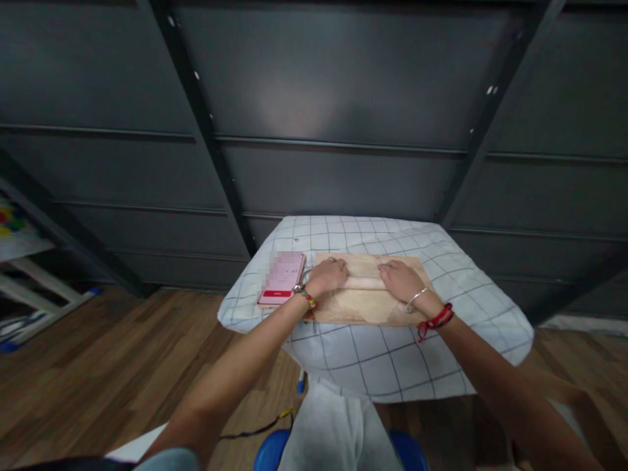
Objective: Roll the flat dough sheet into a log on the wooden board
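On a light wooden board (353, 311) lies a pale, soft-looking roll (364, 283), with a flat pale stretch of the same tone behind it. I cannot make out for certain what it is made of. My left hand (328, 276) has its fingers curled over the roll's left end. At the other end my right hand (401, 281) is closed on it in the same way, fingertips pointing inward. Both palms face down, and the thumbs are mostly hidden. A beaded bracelet is on my left wrist; a silver bangle and a red cord are on my right.
A phone (283, 278) with a lit pink screen lies left of the board. A white checked cloth (392, 366) covers the small table. Dark metal panels (338, 78) stand right behind it. A white rack (44, 288) is at far left, and a blue stool (272, 451) is below me.
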Motion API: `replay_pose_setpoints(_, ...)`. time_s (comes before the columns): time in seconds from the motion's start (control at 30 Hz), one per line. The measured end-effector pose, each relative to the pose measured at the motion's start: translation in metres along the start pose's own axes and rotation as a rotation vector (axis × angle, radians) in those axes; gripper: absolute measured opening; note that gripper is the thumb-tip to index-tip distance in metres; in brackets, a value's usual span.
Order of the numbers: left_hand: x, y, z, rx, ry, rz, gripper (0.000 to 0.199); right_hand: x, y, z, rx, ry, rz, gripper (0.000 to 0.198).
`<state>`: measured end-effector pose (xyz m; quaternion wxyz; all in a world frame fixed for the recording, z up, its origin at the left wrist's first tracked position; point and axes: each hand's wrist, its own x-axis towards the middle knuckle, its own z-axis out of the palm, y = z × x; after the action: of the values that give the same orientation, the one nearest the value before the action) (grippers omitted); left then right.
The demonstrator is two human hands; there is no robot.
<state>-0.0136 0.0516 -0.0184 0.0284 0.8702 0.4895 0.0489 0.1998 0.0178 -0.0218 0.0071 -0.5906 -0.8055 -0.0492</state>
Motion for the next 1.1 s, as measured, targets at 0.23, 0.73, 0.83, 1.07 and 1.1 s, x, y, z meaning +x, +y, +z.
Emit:
replay_pose_setpoints(0.23,-0.037,0.013,-0.011,0.067,0.212,-0.002,0.031,-0.027,-0.015,-0.008,0.074,0.039,0.095,0.044)
replay_pose_setpoints(0.73,-0.05,-0.002,-0.012,0.247,0.066,0.243,0.037,-0.031,0.01,-0.002,0.142,0.207,-0.193,0.021)
replay_pose_setpoints(0.83,-0.056,-0.002,-0.008,0.244,0.097,0.265,0.038,-0.047,0.015,-0.005,0.157,0.236,-0.292,0.014)
replay_pose_setpoints(1.07,-0.042,-0.005,-0.005,0.189,0.105,0.227,0.041,-0.045,0.017,-0.007,0.207,0.182,-0.251,0.024)
replay_pose_setpoints(1.1,-0.036,-0.004,-0.005,0.184,0.1,0.176,0.041,-0.037,0.015,-0.006,0.152,0.177,-0.184,0.027)
